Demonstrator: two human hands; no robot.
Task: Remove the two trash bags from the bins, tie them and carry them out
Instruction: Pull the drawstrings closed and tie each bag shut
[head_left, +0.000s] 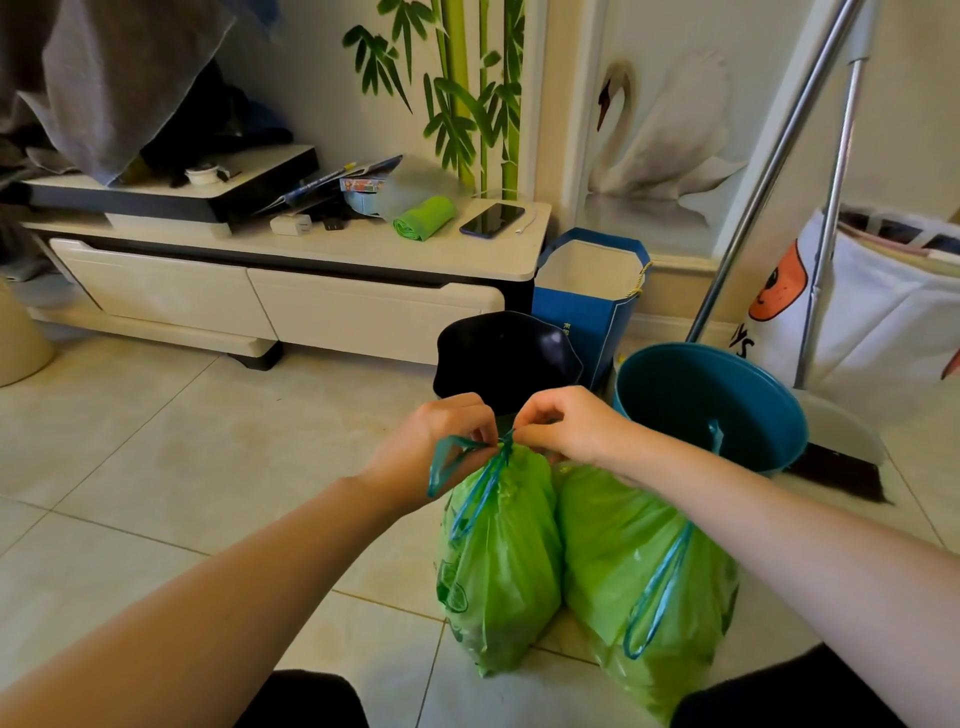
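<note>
Two green trash bags stand touching on the floor tiles just in front of the black bin (506, 358). The left hand (441, 441) and right hand (566, 423) both pinch the blue drawstring (488, 480) at the neck of the left bag (498, 561); the right bag (639, 571) leans beside it, near the teal bin (711, 400)

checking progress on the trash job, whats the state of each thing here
left bag: out of bin, neck gathered, drawstring pinched by both hands
right bag: out of bin, cinched, untouched
black bin: empty
teal bin: empty
left hand: pinching drawstring
right hand: pinching drawstring
</note>
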